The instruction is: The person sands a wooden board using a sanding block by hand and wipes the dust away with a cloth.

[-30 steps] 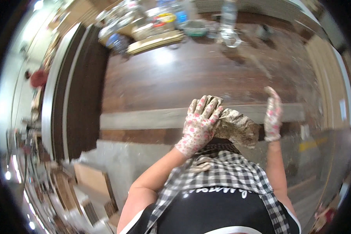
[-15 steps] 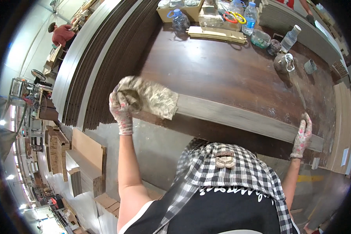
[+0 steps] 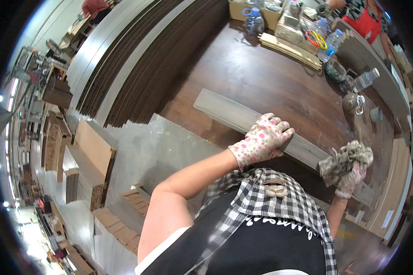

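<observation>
A long grey wood-look plank [image 3: 225,107] lies slantwise along the near edge of the brown tabletop [image 3: 261,78]. My left hand [image 3: 263,142], in a floral glove, grips the middle of the plank, with its fingers over the upper face and the thumb toward the near edge. Near the plank's right end, my right hand [image 3: 352,182] clutches a crumpled camouflage cloth [image 3: 339,164]. The cloth rests against the plank there and hides part of it and some of the glove's fingers.
Tall stacks of planks [image 3: 137,87] stand at the left. Along the back are a cardboard box [image 3: 270,18], pale strips [image 3: 289,51], scissors [image 3: 315,40] and several bottles [image 3: 366,79]. A person in a red apron [image 3: 365,25] is at the far right. Cartons [image 3: 89,156] lie on the floor, left.
The cloth has gone from my left hand at the plank's left end to my right hand at its right end. My left hand has moved right, to the plank's middle.
</observation>
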Demonstrator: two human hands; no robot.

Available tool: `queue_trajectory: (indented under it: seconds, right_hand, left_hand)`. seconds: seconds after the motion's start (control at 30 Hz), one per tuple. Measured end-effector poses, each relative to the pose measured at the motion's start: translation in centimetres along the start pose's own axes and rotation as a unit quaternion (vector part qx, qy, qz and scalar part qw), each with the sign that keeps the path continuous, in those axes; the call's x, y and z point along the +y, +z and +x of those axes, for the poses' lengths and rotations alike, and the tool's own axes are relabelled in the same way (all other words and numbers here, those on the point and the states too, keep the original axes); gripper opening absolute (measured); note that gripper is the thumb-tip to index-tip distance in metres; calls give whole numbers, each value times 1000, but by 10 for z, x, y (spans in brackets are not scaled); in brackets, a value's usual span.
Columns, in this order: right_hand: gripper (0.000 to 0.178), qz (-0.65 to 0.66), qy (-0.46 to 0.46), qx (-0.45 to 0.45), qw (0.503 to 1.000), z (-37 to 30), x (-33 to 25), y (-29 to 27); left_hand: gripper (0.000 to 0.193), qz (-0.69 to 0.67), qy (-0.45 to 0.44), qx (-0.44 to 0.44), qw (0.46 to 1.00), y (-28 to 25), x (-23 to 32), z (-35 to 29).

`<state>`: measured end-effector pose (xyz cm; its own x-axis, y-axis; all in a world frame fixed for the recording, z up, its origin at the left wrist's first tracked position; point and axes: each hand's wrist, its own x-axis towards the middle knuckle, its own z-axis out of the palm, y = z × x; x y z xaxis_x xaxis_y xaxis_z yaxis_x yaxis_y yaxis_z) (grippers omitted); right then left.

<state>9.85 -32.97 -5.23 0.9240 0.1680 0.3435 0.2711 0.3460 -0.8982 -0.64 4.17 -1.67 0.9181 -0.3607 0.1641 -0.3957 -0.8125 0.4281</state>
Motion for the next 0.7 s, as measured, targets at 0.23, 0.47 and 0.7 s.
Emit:
queue_trajectory:
  seconds: [0.23,0.47,0.7]
  right_hand:
    - [71,-109,-20,-9,994,-9,-16,38]
    - [75,-181,4,40,983,-7,-34,13]
    - [84,-44,100,3,994,-18,-64,-10]
  left_hand:
    - [71,20,20,-73,997,-9,-5,22]
    - [75,77,35,-98,992,-28,5,31]
    - [53,248,112,41,961,-30,7,43]
